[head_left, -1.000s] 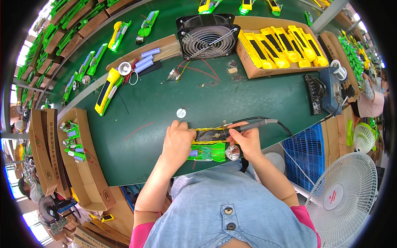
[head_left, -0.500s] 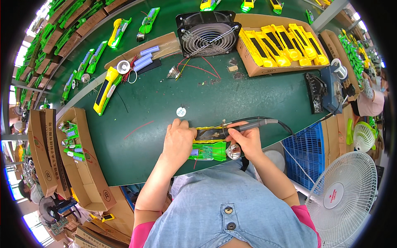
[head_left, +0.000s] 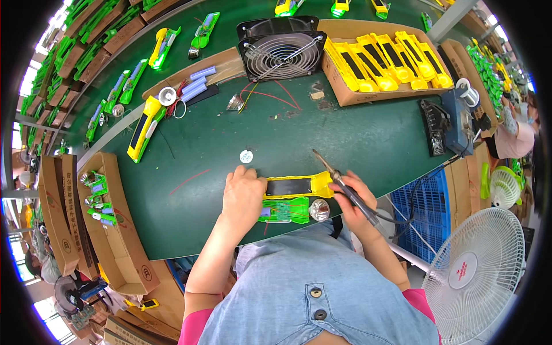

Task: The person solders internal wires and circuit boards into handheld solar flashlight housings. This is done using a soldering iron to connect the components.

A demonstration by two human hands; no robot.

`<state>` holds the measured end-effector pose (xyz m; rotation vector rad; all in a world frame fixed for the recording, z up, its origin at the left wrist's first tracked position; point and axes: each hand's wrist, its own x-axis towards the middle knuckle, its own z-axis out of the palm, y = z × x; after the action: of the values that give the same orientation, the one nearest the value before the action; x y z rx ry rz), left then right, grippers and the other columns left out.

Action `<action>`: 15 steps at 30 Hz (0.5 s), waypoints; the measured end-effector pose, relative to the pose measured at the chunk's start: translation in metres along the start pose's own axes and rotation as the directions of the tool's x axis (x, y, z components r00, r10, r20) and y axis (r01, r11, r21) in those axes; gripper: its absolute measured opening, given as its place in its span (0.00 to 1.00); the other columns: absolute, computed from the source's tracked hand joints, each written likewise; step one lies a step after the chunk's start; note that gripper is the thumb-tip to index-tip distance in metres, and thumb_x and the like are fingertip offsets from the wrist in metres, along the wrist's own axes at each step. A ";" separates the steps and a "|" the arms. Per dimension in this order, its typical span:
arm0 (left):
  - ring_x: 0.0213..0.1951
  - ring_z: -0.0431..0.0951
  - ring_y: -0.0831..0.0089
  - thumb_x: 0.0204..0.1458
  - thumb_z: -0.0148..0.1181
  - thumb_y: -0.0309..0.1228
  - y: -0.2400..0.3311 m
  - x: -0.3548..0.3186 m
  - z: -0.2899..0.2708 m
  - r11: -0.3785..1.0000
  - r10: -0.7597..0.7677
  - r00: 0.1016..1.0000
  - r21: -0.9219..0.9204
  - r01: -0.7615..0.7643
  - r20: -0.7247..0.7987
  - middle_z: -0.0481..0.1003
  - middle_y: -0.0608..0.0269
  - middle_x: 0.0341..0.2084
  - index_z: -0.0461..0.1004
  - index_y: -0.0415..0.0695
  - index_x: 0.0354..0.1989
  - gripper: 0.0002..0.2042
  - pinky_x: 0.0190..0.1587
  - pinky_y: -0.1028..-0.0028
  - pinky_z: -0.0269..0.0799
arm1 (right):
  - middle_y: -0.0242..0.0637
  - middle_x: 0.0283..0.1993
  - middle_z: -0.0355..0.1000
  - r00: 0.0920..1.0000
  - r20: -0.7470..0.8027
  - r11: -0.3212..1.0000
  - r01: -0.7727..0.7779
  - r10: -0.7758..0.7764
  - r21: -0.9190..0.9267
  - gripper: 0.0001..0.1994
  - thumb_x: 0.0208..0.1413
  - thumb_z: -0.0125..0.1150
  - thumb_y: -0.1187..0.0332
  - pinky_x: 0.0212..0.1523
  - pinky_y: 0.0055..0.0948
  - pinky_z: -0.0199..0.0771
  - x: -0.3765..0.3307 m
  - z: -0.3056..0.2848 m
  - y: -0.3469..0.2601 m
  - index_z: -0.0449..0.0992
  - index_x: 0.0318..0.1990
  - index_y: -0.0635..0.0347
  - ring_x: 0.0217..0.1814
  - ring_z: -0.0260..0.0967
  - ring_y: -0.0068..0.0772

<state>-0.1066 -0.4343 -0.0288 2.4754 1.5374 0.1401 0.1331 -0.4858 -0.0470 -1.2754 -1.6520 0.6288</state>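
Note:
My left hand [head_left: 244, 194] is closed over the left end of a yellow lamp casing [head_left: 319, 185] with a long black panel. Its fingertips are partly hidden. Alongside, nearer me, lies a green lamp housing [head_left: 292, 211] with wires and a blue cell partly under my hand. A round silver reflector [head_left: 319, 210] sits at its right end. My right hand [head_left: 356, 201] grips a soldering iron [head_left: 348, 191] by its dark handle. The iron's tip points up and left, above the casing and apart from it. A round white sticker [head_left: 246, 156] lies beyond my left hand.
A black box fan [head_left: 282, 54] stands at the back beside a carton [head_left: 368, 100] of yellow casings. At right are a solder spool [head_left: 468, 95] on a blue unit [head_left: 458, 127] and a white fan [head_left: 468, 270]. Blue cells [head_left: 194, 89] and a yellow-green lamp [head_left: 145, 129] lie at left.
My right hand has moved right and turned the iron, so its tip has swung off the casing and now points away from me. My left hand stays at the casing's left end.

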 end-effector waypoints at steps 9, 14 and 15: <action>0.32 0.67 0.64 0.36 0.56 0.26 0.002 0.000 -0.002 0.999 -0.020 1.000 0.044 0.021 -0.010 0.69 0.61 0.20 0.74 0.44 0.18 0.01 0.36 0.67 0.62 | 0.33 0.48 0.69 0.985 0.173 0.999 0.000 0.009 -0.050 0.25 0.39 0.67 0.69 0.62 0.48 0.48 0.001 -0.001 0.012 0.66 0.48 0.58 0.52 0.65 0.36; 0.31 0.67 0.65 0.34 0.59 0.26 0.001 0.001 -0.008 0.999 -0.035 0.998 0.033 0.037 -0.055 0.67 0.63 0.19 0.76 0.46 0.19 0.02 0.35 0.68 0.62 | 0.32 0.47 0.71 0.982 0.185 0.991 0.046 -0.023 -0.123 0.29 0.39 0.67 0.70 0.63 0.47 0.48 0.003 -0.001 0.015 0.62 0.51 0.59 0.51 0.66 0.34; 0.31 0.67 0.65 0.34 0.59 0.26 0.002 0.002 -0.012 0.999 -0.029 0.998 0.032 0.030 -0.053 0.67 0.63 0.19 0.76 0.46 0.19 0.02 0.35 0.68 0.62 | 0.31 0.47 0.71 0.982 0.186 0.995 0.030 -0.011 -0.098 0.29 0.39 0.67 0.71 0.63 0.47 0.48 0.002 -0.001 0.017 0.61 0.52 0.60 0.51 0.66 0.33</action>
<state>-0.1060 -0.4318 -0.0163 2.4921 1.6092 0.1781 0.1416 -0.4783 -0.0597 -1.3015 -1.8680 0.6763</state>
